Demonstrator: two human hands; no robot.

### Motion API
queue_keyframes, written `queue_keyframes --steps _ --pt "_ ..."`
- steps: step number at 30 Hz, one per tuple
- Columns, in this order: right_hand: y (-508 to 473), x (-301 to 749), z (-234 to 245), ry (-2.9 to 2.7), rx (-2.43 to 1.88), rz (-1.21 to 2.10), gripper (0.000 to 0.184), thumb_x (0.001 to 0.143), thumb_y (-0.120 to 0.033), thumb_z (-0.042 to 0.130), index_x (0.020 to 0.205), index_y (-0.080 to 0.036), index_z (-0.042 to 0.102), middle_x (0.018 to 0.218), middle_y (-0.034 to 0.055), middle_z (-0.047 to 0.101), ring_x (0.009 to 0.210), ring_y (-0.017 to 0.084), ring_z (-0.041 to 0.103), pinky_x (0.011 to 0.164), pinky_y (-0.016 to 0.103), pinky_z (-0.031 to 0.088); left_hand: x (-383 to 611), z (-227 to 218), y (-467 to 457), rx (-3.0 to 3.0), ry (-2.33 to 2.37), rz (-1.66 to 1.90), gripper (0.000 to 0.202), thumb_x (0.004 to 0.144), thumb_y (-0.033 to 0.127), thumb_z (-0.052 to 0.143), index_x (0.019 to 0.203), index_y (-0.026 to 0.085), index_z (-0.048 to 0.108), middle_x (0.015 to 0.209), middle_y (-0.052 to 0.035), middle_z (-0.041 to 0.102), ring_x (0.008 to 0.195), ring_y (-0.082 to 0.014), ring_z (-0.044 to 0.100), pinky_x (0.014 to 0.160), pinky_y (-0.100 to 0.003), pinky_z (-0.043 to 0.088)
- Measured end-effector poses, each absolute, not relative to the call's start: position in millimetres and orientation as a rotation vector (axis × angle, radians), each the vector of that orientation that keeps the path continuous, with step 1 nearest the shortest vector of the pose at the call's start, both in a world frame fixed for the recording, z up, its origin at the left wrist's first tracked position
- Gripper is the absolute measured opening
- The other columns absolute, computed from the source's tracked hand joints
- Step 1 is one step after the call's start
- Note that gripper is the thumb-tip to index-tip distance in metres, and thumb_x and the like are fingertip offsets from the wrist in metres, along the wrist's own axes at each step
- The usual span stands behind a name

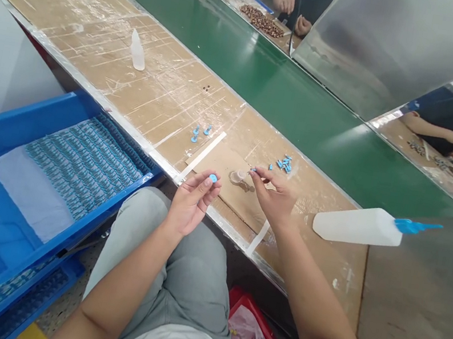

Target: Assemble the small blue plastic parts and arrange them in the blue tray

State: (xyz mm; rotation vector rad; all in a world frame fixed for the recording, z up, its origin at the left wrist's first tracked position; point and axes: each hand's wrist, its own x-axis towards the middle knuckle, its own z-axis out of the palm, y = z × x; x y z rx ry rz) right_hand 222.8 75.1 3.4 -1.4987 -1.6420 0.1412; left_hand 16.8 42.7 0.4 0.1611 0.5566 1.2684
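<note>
My left hand [193, 198] is closed in a pinch on a small round blue part [213, 178], held just off the front edge of the cardboard-covered bench [99, 50]. My right hand [272, 194] pinches a thin tool or small piece at its fingertips [252, 170], too small to name, right beside a small clear cup [237, 176] on the bench. A little pile of blue parts [284, 164] lies just beyond my right hand. A few more blue parts [199, 132] lie to the left.
A white squeeze bottle with a blue nozzle [362, 225] lies on its side at the right. Another white bottle [137, 51] stands further left. Blue trays [33, 183] of packed blue parts sit at my left. A green conveyor belt [268, 78] runs behind; other people's hands work across it.
</note>
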Motion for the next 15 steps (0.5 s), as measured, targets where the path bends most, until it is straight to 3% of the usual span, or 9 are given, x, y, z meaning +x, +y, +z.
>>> queue_keyframes --steps 15 --pt "81.6 224.1 -6.0 -1.749 -1.504 0.124 0.015 0.082 -0.035 0.068 0.09 -0.024 0.075 0.09 0.0031 0.075 0.079 0.018 0.07 0.076 0.033 0.055 17.5 -0.9 41.8 0.175 0.537 1.238 0.022 0.074 0.014 0.074 0.097 0.016 0.072 0.096 -0.0037 0.074 0.086 -0.0101 0.07 0.079 -0.016 0.055"
